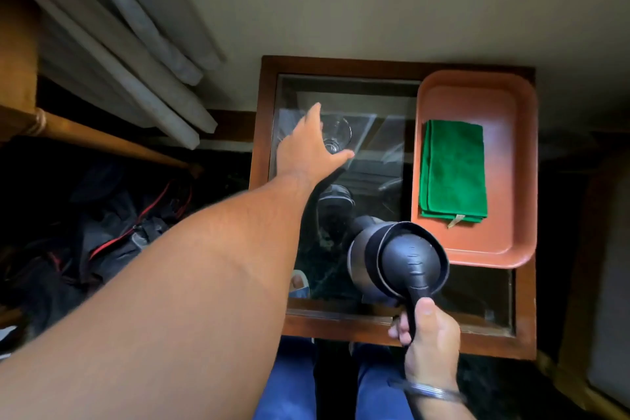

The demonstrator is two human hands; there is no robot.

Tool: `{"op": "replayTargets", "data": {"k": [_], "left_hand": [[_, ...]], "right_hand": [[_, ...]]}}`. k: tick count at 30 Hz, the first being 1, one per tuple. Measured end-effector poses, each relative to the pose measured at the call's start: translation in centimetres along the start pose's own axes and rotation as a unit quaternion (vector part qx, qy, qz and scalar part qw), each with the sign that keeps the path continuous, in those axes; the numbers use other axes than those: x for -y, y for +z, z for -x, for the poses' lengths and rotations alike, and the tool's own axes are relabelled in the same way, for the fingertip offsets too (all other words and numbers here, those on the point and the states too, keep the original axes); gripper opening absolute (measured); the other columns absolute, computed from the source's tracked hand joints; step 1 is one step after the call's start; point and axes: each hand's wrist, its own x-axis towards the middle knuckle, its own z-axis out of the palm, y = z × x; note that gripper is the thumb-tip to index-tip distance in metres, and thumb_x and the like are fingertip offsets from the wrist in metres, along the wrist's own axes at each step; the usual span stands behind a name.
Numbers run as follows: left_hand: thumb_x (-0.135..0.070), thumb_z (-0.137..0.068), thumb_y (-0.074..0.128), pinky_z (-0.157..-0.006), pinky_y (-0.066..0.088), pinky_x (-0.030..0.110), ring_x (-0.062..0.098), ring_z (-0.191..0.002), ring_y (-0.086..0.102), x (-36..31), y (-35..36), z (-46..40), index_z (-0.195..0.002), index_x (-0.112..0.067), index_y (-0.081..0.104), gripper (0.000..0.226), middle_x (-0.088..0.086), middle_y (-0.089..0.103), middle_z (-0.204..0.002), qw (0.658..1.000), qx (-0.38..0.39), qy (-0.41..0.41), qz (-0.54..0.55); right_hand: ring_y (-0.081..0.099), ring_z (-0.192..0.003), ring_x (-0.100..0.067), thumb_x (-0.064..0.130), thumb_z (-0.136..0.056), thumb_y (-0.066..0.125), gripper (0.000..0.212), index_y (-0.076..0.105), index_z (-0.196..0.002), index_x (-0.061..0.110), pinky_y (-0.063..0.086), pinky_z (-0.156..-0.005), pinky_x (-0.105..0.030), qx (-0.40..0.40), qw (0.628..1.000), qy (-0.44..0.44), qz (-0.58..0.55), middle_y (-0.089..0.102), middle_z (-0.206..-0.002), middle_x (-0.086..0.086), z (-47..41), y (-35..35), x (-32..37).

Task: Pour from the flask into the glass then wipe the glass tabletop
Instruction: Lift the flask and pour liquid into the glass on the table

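Observation:
A clear drinking glass (336,133) stands on the glass tabletop (375,160) near its far left part. My left hand (306,147) is stretched out to it, fingers spread, just left of the glass and partly covering it; whether it touches the glass is unclear. A dark metal flask (399,256) with a black lid stands near the table's front edge. My right hand (428,337) grips its black handle from the near side.
A salmon-coloured tray (518,181) lies on the table's right side with a folded green cloth (453,170) in it. The table has a brown wooden frame (262,133). Curtains hang at left, dark bags lie on the floor, my blue-trousered legs are below.

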Motion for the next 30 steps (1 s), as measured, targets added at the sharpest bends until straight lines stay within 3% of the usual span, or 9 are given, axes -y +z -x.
{"op": "replayTargets", "data": {"k": [5, 7, 9, 11, 13, 15, 21, 24, 30], "left_hand": [[-0.072, -0.061, 0.081, -0.112, 0.038, 0.041, 0.027, -0.147, 0.033, 2.2, 2.0, 3.1, -0.158, -0.02, -0.012, 0.144, 0.008, 0.026, -0.165, 0.995, 0.001, -0.099, 0.031], [-0.081, -0.067, 0.069, -0.122, 0.018, 0.043, 0.027, -0.154, 0.009, 3.9, 4.0, 4.4, -0.157, -0.018, -0.018, 0.14, 0.01, 0.004, -0.17, 0.993, 0.023, -0.111, 0.008], [-0.087, -0.077, 0.046, -0.125, 0.001, 0.048, 0.028, -0.154, -0.011, 5.6, 6.7, 5.6, -0.155, -0.017, -0.022, 0.125, 0.011, -0.012, -0.168, 0.995, 0.049, -0.071, -0.054], [-0.087, -0.083, 0.03, -0.124, -0.007, 0.053, 0.031, -0.151, -0.021, 6.8, 8.8, 6.3, -0.156, -0.02, -0.021, 0.112, 0.012, -0.019, -0.166, 0.991, 0.07, -0.004, -0.116], [-0.086, -0.084, 0.026, -0.122, -0.013, 0.055, 0.033, -0.149, -0.027, 7.9, 10.5, 6.4, -0.158, -0.024, -0.015, 0.105, 0.013, -0.024, -0.164, 0.988, 0.07, 0.02, -0.136], [-0.086, -0.083, 0.027, -0.121, -0.014, 0.056, 0.034, -0.148, -0.028, 8.1, 11.1, 6.2, -0.158, -0.026, -0.012, 0.103, 0.014, -0.025, -0.163, 0.986, 0.06, 0.035, -0.154], [-0.088, -0.079, 0.028, -0.122, 0.0, 0.06, 0.039, -0.153, -0.01, 8.5, 11.2, 6.2, -0.159, -0.025, -0.005, 0.107, 0.016, -0.019, -0.163, 0.988, 0.042, 0.045, -0.141], [-0.09, -0.078, 0.028, -0.122, -0.004, 0.06, 0.038, -0.152, -0.013, 8.8, 11.3, 6.0, -0.159, -0.024, -0.007, 0.11, 0.015, -0.021, -0.162, 0.989, 0.042, 0.041, -0.138], [-0.091, -0.078, 0.032, -0.121, -0.006, 0.059, 0.04, -0.153, -0.008, 9.0, 11.5, 5.9, -0.16, -0.023, -0.003, 0.112, 0.018, -0.008, -0.167, 0.989, 0.04, 0.047, -0.134]], "right_hand": [[0.034, -0.025, -0.015, 0.065, -0.058, 0.063, 0.062, 0.045, -0.035, 0.01, 0.037, -0.044, -0.028, 0.029, 0.999, 0.018, -0.038, 0.033, -0.031, 0.0, -2.0, 0.0, 3.7], [0.032, -0.024, -0.014, 0.082, -0.042, 0.067, 0.075, 0.045, -0.037, 0.01, 0.033, -0.037, -0.024, 0.055, 0.998, 0.024, -0.019, 0.032, -0.03, 0.0, -2.6, -0.1, 5.8], [0.029, -0.025, -0.012, 0.081, -0.044, 0.065, 0.075, 0.048, -0.037, 0.008, 0.027, -0.035, -0.018, 0.076, 0.996, 0.031, 0.035, 0.03, -0.03, -0.003, -3.2, -0.1, 8.2], [0.027, -0.026, -0.012, 0.075, -0.049, 0.057, 0.068, 0.054, -0.038, 0.008, 0.024, -0.036, -0.015, 0.102, 0.988, 0.024, 0.111, 0.032, -0.03, -0.005, -3.8, 0.0, 11.0], [0.033, -0.029, -0.018, 0.091, -0.035, 0.055, 0.076, 0.064, -0.042, 0.016, 0.03, -0.04, -0.02, 0.14, 0.97, 0.0, 0.199, 0.039, -0.033, -0.004, -5.0, 1.0, 13.3], [0.033, -0.034, -0.016, 0.096, -0.025, 0.052, 0.081, 0.064, -0.043, 0.018, 0.029, -0.05, -0.027, 0.143, 0.961, 0.01, 0.238, 0.039, -0.038, -0.004, -6.0, 1.8, 15.4], [0.026, -0.024, -0.005, 0.069, -0.082, 0.045, 0.069, 0.047, -0.044, 0.012, 0.019, -0.027, -0.014, 0.212, 0.854, -0.054, 0.471, 0.032, -0.029, 0.004, -8.9, 6.0, 19.7], [0.031, -0.02, -0.006, 0.055, -0.09, 0.041, 0.066, 0.045, -0.041, 0.011, 0.021, -0.023, -0.014, 0.203, 0.799, -0.083, 0.56, 0.036, -0.026, 0.003, -10.0, 7.9, 20.6], [0.038, -0.035, -0.014, 0.053, -0.091, 0.039, 0.065, 0.045, -0.043, 0.01, 0.032, -0.041, -0.029, 0.198, 0.721, -0.161, 0.644, 0.041, -0.04, -0.003, -11.6, 9.5, 21.2]]}}
